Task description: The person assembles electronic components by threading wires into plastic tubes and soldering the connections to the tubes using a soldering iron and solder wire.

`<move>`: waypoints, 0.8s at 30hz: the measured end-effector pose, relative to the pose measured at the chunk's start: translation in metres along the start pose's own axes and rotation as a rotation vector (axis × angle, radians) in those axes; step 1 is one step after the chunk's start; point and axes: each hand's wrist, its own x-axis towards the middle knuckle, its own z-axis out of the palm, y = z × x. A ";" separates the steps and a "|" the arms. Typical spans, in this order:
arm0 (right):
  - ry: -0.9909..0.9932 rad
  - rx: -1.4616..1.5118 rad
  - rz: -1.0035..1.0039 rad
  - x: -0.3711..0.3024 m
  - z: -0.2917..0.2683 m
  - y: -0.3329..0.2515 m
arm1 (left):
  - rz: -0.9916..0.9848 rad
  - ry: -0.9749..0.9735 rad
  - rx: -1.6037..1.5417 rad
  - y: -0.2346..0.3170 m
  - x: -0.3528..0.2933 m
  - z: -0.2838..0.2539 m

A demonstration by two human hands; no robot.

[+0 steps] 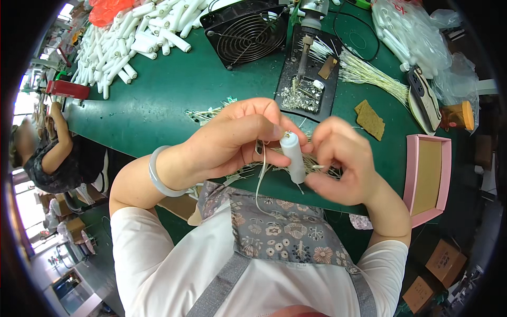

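Tube (295, 165), white: pinched by left hand (229, 138). Right hand (346, 161): curled beside the tube; whether anything is gripped cannot be told. Fan (248, 41): placed beyond left hand.

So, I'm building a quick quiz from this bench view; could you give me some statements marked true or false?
1. The left hand holds a white cylinder. True.
2. The bangle is black. False: the bangle is pale.
3. White tubes are piled left of the black fan. True.
4. The pink box lies left of the right hand. False: the pink box lies right of it.
5. The apron has a floral pattern. True.
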 end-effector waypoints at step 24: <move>0.284 -0.003 0.243 0.021 -0.005 0.044 | -0.078 -0.064 -0.190 -0.002 0.057 -0.043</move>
